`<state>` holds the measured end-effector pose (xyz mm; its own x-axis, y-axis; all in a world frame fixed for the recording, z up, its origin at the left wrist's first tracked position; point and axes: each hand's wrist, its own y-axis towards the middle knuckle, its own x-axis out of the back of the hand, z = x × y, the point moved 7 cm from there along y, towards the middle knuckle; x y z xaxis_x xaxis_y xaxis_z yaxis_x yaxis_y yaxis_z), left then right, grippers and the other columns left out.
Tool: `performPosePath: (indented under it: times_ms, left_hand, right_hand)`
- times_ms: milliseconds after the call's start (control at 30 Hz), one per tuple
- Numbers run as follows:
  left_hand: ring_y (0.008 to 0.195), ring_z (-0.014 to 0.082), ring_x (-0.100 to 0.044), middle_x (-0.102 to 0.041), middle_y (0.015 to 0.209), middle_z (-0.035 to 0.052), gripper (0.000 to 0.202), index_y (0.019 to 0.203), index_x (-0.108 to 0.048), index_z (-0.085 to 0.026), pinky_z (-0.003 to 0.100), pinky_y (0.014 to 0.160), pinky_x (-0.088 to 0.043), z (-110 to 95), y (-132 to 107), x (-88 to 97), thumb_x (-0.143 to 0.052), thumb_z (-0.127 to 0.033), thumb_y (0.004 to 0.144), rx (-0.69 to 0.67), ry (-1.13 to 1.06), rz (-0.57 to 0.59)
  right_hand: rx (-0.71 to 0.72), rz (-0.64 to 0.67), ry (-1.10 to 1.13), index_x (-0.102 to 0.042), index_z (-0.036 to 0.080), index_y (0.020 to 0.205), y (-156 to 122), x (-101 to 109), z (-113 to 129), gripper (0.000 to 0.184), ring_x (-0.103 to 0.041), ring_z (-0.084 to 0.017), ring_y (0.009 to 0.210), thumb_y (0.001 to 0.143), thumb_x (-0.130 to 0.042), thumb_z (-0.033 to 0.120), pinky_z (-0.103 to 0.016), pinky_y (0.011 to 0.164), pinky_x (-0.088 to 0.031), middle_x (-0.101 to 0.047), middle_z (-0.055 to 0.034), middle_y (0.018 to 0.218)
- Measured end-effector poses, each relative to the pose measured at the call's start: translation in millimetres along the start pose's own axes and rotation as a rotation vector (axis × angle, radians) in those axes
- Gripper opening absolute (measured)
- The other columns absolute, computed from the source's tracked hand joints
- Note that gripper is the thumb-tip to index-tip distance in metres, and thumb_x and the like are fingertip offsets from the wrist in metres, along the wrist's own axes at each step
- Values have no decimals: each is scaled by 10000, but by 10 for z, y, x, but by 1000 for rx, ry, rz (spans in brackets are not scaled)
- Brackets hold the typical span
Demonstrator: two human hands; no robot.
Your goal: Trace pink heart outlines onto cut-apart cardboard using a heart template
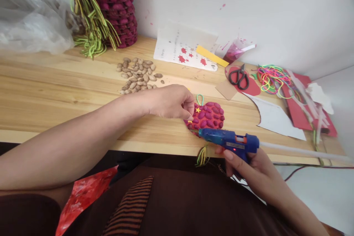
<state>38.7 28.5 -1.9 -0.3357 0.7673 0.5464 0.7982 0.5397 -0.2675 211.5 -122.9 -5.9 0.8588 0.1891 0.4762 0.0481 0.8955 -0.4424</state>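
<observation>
My right hand [249, 166] grips a blue hot glue gun [229, 140], its red light lit and a long clear glue stick [301, 151] running out of the back. The nozzle points left, at the lower left edge of a flat ornament [208, 115] covered with magenta-dyed peanut shells. My left hand [175, 101] is over the ornament's left side, fingers pinched; what they hold, if anything, is hidden. A yellow star [198, 110] lies on the shells, and another bit of yellow shows by my thumb. A green loop [200, 99] tops the ornament; a yellow-green tassel [202, 156] hangs over the table edge.
Peanuts [139, 73] lie loose behind my left forearm. Black scissors [239, 77] rest on red card, near tangled neon cords [273, 79] and white paper [276, 116]. A printed sheet [171, 49], a magenta cup [233, 53], a peanut-covered vessel [118, 11] and a plastic bag [33, 18] stand along the wall.
</observation>
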Motion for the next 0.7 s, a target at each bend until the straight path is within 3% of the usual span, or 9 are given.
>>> performPosePath:
  times_ms: [300,700]
  left_hand:
    - [718,139,-575,-669,790,8,92,805,-723,-180,251,657,-390,-99,-38,-54,-659,-217,751,-21,151,-9]
    - [754,155,-606,-680,822,29,114,784,-725,-181,266,697,-416,-100,-11,-139,-626,-187,727,-56,187,-51]
  right_hand:
    - [-29,19,480,-590,217,908,144,25,-185,378,-370,-112,378,889,-552,593,-259,410,-257,-522,33,504]
    - [-28,46,594,-596,236,894,155,19,-210,315,-341,-111,359,905,-562,550,-255,394,-213,-526,28,494]
